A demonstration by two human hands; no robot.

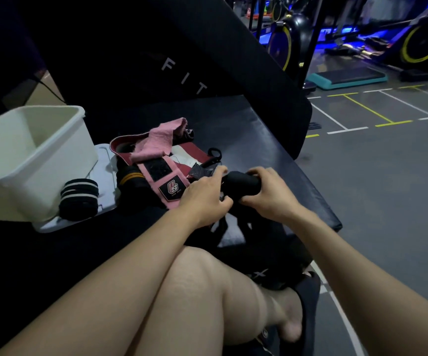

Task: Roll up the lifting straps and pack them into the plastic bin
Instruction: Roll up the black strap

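A dim gym fills the far right, with yellow-rimmed machines under blue light and a grey floor marked with white and yellow lines. A teal step platform lies on that floor. The surface is a dark padded bench with a raised backrest bearing pale letters; its left part is lost in shadow.

A white plastic bin stands at the left, open side up, its near left corner cut off by the frame edge. Just right of it a rolled black strap with pale stripes lies on a white lid. Beyond that sits a loose heap of straps, pink, maroon and black, tangled so single pieces are hard to tell apart.

Near the middle, both hands hold a black strap roll just above the surface. Its long axis runs left to right. The left hand pinches its left end, and the right hand curls round its right end. A black tail hangs down toward the person's knee, its end hidden in the dark.
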